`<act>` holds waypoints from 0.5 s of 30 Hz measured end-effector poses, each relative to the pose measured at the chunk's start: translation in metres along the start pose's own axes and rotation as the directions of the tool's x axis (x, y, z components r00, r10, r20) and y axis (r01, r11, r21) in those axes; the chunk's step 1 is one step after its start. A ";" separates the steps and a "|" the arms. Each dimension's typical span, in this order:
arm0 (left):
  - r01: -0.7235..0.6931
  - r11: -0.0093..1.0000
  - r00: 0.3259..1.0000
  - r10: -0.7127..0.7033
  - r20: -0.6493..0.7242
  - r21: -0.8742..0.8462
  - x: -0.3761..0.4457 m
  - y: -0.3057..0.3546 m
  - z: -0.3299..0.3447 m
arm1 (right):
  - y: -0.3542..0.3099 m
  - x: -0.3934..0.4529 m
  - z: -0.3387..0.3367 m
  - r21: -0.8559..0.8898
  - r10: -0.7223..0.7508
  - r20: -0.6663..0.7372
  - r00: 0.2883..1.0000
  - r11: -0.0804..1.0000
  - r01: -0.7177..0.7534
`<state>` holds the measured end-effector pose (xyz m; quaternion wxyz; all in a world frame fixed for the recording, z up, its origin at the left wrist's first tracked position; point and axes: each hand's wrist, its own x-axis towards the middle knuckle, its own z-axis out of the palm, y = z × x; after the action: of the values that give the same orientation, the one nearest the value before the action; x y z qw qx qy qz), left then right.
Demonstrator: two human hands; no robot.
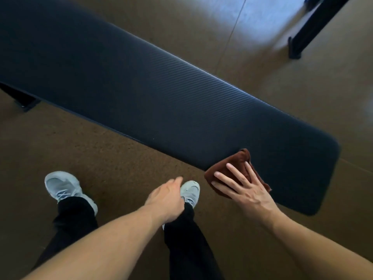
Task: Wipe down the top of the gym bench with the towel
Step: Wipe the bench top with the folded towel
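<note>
The long black padded gym bench [141,93] runs from the upper left to the lower right. A folded brown towel [235,164] lies on its near edge close to the right end. My right hand [242,188] presses flat on the towel with straight, spread fingers. My left hand [167,201] hangs in front of the bench over my right shoe, fingers loosely curled, holding nothing.
My two feet in light grey shoes [62,186] stand on the brown floor in front of the bench. A black metal frame [310,29] stands on the floor at the upper right. A bench leg [22,100] shows at the left.
</note>
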<state>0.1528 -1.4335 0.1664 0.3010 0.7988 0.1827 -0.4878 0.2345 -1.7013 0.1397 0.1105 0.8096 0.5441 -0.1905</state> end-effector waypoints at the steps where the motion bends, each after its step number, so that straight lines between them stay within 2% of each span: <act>1: -0.002 1.000 1.000 0.002 0.015 0.003 -0.003 0.014 0.007 | 0.005 -0.020 0.004 0.022 0.029 0.024 0.999 0.999 -0.030; 3: 0.007 1.000 0.999 -0.008 0.033 0.013 -0.014 0.039 0.014 | 0.009 -0.049 -0.003 0.121 0.123 0.081 0.989 0.984 -0.132; 5: 0.014 0.999 0.999 -0.015 0.031 0.032 -0.032 0.062 0.014 | 0.001 -0.065 -0.023 0.248 0.254 0.189 0.948 0.922 -0.297; 6: 0.015 0.999 1.000 -0.016 0.027 0.047 -0.044 0.073 0.010 | -0.006 -0.070 -0.037 0.347 0.335 0.270 0.903 0.840 -0.416; 7: 0.011 0.998 1.000 -0.012 0.027 0.063 -0.057 0.084 0.005 | -0.015 -0.077 -0.054 0.475 0.434 0.337 0.836 0.688 -0.549; 8: 0.007 0.998 1.000 -0.009 0.025 0.068 -0.071 0.095 0.000 | -0.025 -0.083 -0.072 0.591 0.532 0.390 0.752 0.481 -0.647; 9: 0.009 0.998 1.000 -0.010 0.015 0.061 -0.086 0.104 -0.005 | -0.035 -0.088 -0.091 0.678 0.612 0.415 0.673 0.286 -0.677; 11: 0.003 1.000 1.000 -0.003 -0.001 0.028 -0.110 0.118 -0.015 | -0.052 -0.096 -0.128 0.785 0.673 0.452 0.585 0.010 -0.619; 12: -0.008 1.000 1.000 0.008 -0.014 -0.012 -0.122 0.124 -0.019 | -0.059 -0.099 -0.148 0.810 0.674 0.469 0.571 -0.071 -0.582; 15: -0.042 0.984 0.996 0.028 -0.086 -0.171 -0.156 0.139 -0.032 | -0.078 -0.109 -0.205 0.851 0.670 0.489 0.558 -0.226 -0.473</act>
<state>0.1843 -1.5166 0.3583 0.3700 0.7923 0.2227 -0.4310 0.1643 -1.6839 0.3740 -0.3969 0.8363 -0.1511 -0.3466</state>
